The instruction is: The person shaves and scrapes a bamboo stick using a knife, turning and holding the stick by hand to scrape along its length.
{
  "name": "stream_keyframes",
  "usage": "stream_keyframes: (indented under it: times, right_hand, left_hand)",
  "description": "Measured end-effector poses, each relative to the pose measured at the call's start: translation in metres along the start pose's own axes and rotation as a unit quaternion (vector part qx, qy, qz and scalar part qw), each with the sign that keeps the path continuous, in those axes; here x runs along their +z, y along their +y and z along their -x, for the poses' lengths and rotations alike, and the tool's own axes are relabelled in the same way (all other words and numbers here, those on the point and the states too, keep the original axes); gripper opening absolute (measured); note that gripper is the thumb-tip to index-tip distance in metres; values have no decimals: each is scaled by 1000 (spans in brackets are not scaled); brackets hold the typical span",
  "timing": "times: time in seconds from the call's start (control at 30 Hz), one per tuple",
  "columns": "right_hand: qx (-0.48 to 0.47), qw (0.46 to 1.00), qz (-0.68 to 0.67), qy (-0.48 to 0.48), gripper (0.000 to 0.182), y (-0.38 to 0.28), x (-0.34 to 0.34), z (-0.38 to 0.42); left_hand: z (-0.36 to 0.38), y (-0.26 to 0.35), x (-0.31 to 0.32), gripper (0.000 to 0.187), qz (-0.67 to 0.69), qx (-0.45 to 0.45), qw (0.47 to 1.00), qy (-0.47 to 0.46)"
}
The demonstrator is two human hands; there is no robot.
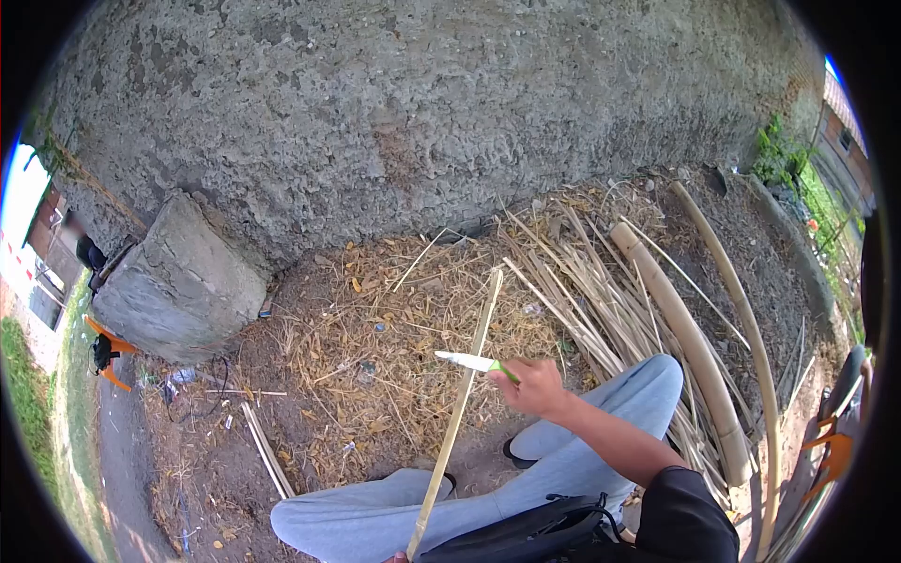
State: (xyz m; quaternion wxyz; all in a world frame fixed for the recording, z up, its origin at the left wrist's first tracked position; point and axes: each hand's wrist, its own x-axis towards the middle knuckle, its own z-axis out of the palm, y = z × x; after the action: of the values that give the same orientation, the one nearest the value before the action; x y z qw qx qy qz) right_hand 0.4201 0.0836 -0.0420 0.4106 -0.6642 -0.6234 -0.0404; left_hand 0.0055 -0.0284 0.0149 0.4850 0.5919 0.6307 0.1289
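Observation:
My right hand is closed around the green handle of a knife. The pale blade points left and lies across a long bamboo strip, around its upper middle. The strip slants up from the bottom edge, over my grey trousers, to a tip above the littered ground. At the bottom edge my left hand shows only as a fingertip or two at the strip's lower end; the rest is out of frame.
Split bamboo strips and thick bamboo poles lie at the right. A concrete block stands at the left by the rough wall. A person is at the far left.

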Motion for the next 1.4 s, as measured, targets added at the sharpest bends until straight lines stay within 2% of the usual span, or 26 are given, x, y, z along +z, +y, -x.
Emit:
stream_keyframes:
  times: [0.03,0.1,0.17,0.2,0.27,0.3,0.37,0.43,0.5,0.53,0.6,0.63,0.7,0.73,0.77,0.83,0.87,0.93,1.07,1.13,1.23,1.33,1.4]
  right_hand:
    - [72,997,12,19,36,23,3,-7]
    - [306,950,71,-4,45,64,-19,-37]
    - [405,910,79,44,49,90,-30,-46]
    - [403,911,78,46,49,91,-25,-46]
    - [319,940,-20,117,47,82,-18,-34]
    - [319,941,-18,108,47,75,-16,-28]
    - [392,896,-205,42,48,49,-7,-18]
    - [400,885,-234,47,48,16,-4,-10]
    - [405,866,-292,-13,47,-6,-1,0]
    - [397,860,-320,-28,44,-12,3,7]
    - [381,870,-310,-42,41,-25,10,20]
    - [362,883,-295,-53,38,-32,11,24]
    - [343,894,-281,-60,35,-47,8,30]
    - [319,907,-267,-66,33,-54,5,32]
    - [321,906,-267,-69,33,-60,2,36]
    - [252,935,-214,-130,30,-68,-3,40]
    - [253,934,-214,-131,30,-71,-3,43]
    - [188,955,-193,-127,27,-77,-3,49]
    - [199,948,-193,-158,26,-86,-5,57]
    - [146,957,-180,-173,26,-90,-2,65]
    - [169,947,-204,-182,28,-102,1,71]
    - [146,950,-204,-183,27,-102,6,74]
    - [138,953,-198,-184,27,-99,6,73]
  left_hand:
    - [1,-2,-1,44,-15,25,1000,4]
    - [6,-2,-4,43,-27,10,1000,13]
    - [4,-5,-6,42,-37,1,999,26]
    - [1,-10,-7,42,-26,14,999,24]
    - [-1,-12,-2,43,-10,15,1000,22]
    - [-5,-12,3,41,-40,-1,999,34]
    - [-10,-3,7,40,-74,-24,996,46]
    - [-15,13,9,35,-52,45,997,45]
    - [-20,10,7,29,-50,7,999,13]
    - [-23,9,9,28,-27,37,999,22]
    - [-29,5,10,26,-30,108,993,38]
    - [-31,5,9,26,-33,104,993,38]
    - [-36,7,8,23,-13,92,995,-36]
    - [-40,3,10,19,-59,161,985,-26]
    - [-40,8,13,19,-59,157,985,-27]
    - [-46,22,22,22,14,246,969,-25]
    - [-48,20,24,22,15,245,969,-26]
    - [-51,16,28,22,4,174,984,-38]
    - [-52,20,27,30,-16,170,984,-55]
    - [-50,27,28,30,16,83,996,-37]
    - [-56,29,25,27,41,38,997,-58]
    - [-67,18,30,27,116,63,990,-42]
    - [-77,18,33,27,114,83,989,-37]
